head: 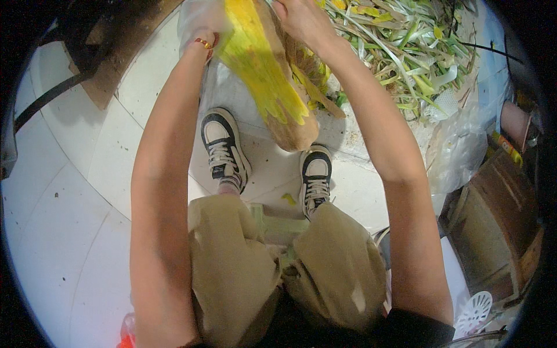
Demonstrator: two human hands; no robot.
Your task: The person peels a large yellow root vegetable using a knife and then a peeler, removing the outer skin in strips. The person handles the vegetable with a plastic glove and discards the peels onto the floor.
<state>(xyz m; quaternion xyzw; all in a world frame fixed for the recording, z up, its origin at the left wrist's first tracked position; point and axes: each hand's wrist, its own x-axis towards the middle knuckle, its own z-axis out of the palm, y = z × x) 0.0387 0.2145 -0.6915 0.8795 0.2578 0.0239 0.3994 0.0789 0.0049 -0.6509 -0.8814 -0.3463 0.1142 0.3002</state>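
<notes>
Between my hands hangs a long yellow-green and brown piece of plant matter (265,69), with a rounded brown lower end. It extends out of view at the top, and I cannot tell exactly what plant it is. My left hand (208,37), with a red and gold bracelet at the wrist, is beside its left edge. Blurred clear plastic (200,17) hides most of those fingers. At its upper right is my right hand (300,19), partly cut off by the frame; its grip is not visible. Brown and yellow withered leaves (315,82) hang below my right wrist.
Green and pale plant trimmings (404,56) are heaped at the upper right, with white foam netting (441,106) and clear plastic film (459,148) nearby. A brown box-like object (491,226) stands at right. My shoes (222,143) rest on pale floor tiles (82,143).
</notes>
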